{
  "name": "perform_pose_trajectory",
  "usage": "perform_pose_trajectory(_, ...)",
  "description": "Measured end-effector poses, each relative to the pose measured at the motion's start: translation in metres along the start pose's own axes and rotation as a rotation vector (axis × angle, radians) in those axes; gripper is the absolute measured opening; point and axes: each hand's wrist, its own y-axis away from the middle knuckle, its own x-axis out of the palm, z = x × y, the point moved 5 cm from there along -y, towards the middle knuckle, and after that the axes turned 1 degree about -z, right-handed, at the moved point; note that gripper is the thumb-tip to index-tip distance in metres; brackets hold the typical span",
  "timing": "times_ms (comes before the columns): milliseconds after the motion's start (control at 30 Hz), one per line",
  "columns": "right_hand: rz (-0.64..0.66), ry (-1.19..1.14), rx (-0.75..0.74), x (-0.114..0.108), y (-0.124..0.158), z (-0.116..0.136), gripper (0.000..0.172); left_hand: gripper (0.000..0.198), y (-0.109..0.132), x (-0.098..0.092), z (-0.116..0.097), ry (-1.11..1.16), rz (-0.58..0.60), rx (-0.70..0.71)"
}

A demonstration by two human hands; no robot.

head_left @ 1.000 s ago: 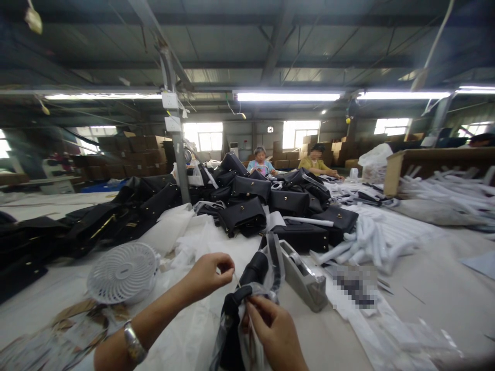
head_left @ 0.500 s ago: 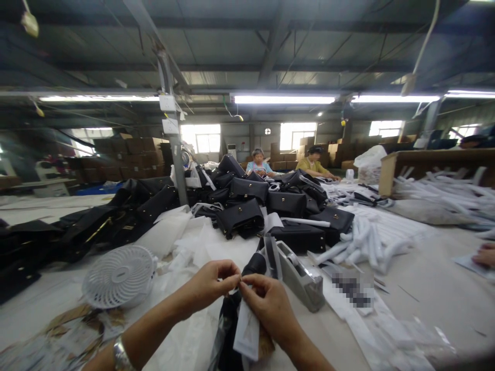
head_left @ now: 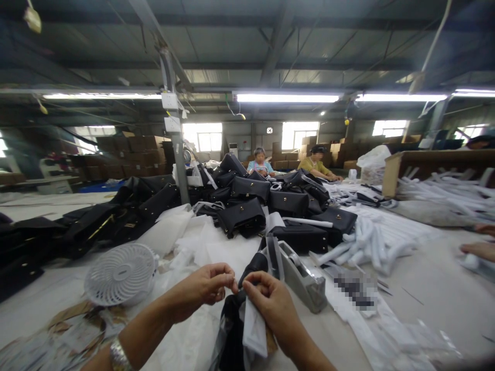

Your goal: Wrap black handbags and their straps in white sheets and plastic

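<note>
My left hand (head_left: 207, 287) and my right hand (head_left: 268, 301) meet in pinches above a black bag (head_left: 236, 330) with a rounded black handle (head_left: 253, 267), low in the middle of the view. A white tag or paper strip (head_left: 254, 330) hangs below my right fingers against the bag. Whatever the two pinches grip between them is too small to make out. A metal watch (head_left: 117, 356) shows on my left wrist.
A grey tape dispenser (head_left: 301, 278) stands just right of the bag. A white fan (head_left: 120, 274) lies at left. Black bags (head_left: 247, 203) are piled behind, white rolled paper (head_left: 367, 239) at right. Two people sit far back; another person's hand (head_left: 477, 248) rests at right.
My right hand rose from the bag's side to meet the left in front of the handle. The white tag now hangs under my right fingers. Another person's hand came in at right.
</note>
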Motion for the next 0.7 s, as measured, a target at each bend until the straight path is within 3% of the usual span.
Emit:
perform_pose_trajectory(233,0.215,-0.577,0.255,0.002,0.021,-0.003,0.041,0.032,0.007,-0.006,0.004,0.075,-0.066,0.094)
perform_pose_trajectory(367,0.230,-0.616,0.191,0.004,0.027,0.002,0.055,0.049,0.007,-0.003,0.014,0.165,-0.097,0.144)
perform_pose_trajectory(500,0.146,-0.391,-0.005,0.007,0.024,0.001,0.060,0.055,0.003,0.004,0.022,0.200,-0.162,0.190)
perform_pose_trajectory(700,-0.085,0.303,-0.350,-0.006,0.025,0.015,0.026,0.055,0.000,0.010,0.028,0.181,-0.291,0.248)
